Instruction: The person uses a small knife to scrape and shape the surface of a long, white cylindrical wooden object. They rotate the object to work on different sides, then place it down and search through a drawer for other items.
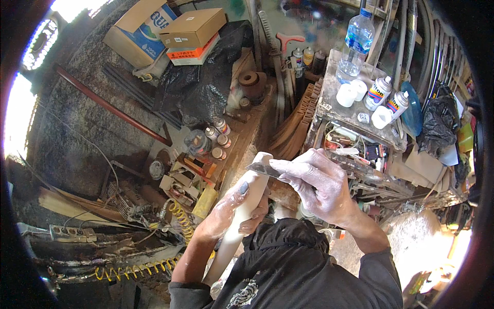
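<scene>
My left hand [224, 211] is wrapped round a long, smooth white piece [232, 236], rounded like a tube. It slants from beside my body up toward a broader far end. White dust coats the fingers of both hands. In my right hand [321, 188] a thin, dark grey flat piece [263, 170] is pinched between thumb and fingers. Its pointed tip lies over the far end of the white piece; whether it is a scraper or folded sandpaper, I cannot tell.
Small cans [218, 153] stand on a wooden bench left of my hands. Spray cans [378, 92] and a plastic water bottle [355, 44] are on a raised shelf at right. Cardboard boxes [193, 28] sit at the far left, and a yellow coiled hose [136, 268] runs low on the left.
</scene>
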Available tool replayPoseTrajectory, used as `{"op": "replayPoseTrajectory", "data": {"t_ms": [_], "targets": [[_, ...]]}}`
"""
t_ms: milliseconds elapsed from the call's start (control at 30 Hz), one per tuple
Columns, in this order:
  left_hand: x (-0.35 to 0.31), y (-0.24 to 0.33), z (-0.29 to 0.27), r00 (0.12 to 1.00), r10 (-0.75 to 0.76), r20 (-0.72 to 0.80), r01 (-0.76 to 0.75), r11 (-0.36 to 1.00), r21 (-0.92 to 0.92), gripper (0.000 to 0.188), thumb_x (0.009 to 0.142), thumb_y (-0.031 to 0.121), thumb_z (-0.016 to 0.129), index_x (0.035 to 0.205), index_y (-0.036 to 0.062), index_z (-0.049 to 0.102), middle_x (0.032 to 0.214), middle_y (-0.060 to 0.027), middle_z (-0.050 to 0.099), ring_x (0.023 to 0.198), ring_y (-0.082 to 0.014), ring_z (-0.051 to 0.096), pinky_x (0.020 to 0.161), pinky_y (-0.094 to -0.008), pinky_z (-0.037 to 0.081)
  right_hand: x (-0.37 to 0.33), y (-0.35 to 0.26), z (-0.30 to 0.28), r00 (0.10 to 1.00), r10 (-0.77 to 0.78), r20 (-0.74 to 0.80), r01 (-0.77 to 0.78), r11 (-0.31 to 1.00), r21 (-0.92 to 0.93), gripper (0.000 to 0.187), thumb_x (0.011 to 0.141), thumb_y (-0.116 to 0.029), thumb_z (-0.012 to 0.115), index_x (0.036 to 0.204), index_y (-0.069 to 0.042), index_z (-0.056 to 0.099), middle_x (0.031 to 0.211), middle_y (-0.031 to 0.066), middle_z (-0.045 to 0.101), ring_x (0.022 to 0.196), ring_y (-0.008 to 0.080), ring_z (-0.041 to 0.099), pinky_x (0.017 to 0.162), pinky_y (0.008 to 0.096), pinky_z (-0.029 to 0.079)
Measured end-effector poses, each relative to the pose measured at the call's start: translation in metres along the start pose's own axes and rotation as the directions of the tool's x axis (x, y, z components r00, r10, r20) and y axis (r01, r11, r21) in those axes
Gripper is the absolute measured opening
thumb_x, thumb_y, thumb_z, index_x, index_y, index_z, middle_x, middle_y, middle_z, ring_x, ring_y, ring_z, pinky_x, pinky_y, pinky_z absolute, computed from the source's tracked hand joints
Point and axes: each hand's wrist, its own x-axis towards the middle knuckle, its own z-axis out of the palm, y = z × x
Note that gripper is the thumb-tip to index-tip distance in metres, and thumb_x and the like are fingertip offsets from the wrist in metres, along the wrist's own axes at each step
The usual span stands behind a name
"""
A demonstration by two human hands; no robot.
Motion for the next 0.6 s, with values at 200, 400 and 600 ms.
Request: {"op": "replayPoseTrajectory", "data": {"t_ms": [200, 400, 600], "targets": [[-0.0017, -0.0015, -0.0002, 1.000, 0.000, 0.017, 0.000, 1.000, -0.015, 0.061, 0.096, 0.054, 0.052, 0.125, 0.0011, 0.045, 0.075, -0.0060, 0.049, 0.047, -0.0079, 0.044, 0.040, -0.0213, 0.036, -0.0007, 0.0053, 0.0062, 0.997, -0.079, -0.024, 0.079, 0.997, -0.018, 0.024, 0.080, -0.003, 0.072, 0.105, -0.004, 0.071, 0.085, 0.0079, 0.065, 0.069, 0.0223, 0.060, 0.065, 0.0345, 0.046], [-0.0009, -0.0004, 0.0010, 1.000, 0.001, 0.025, -0.001, 1.000, -0.011, 0.060, 0.096, 0.053, 0.052, 0.125, 0.0016, 0.044, 0.076, -0.0063, 0.050, 0.048, -0.0081, 0.044, 0.040, -0.0215, 0.036, 0.0022, 0.0060, 0.0037, 0.994, -0.106, 0.006, 0.106, 0.994, -0.035, 0.027, 0.078, -0.002, 0.072, 0.105, -0.004, 0.072, 0.082, 0.0069, 0.063, 0.068, 0.0231, 0.058, 0.064, 0.0347, 0.045], [-0.0047, 0.0045, 0.0070, 0.998, -0.021, -0.059, 0.022, 1.000, 0.016, 0.067, 0.092, 0.054, 0.057, 0.120, -0.0060, 0.047, 0.071, -0.0093, 0.052, 0.042, -0.0104, 0.041, 0.035, -0.0240, 0.032, 0.0018, 0.0048, 0.0039, 0.988, -0.153, 0.033, 0.155, 0.987, -0.052, 0.032, 0.075, 0.000, 0.071, 0.107, -0.006, 0.072, 0.081, 0.0056, 0.062, 0.069, 0.0231, 0.056, 0.064, 0.0347, 0.044]]}}
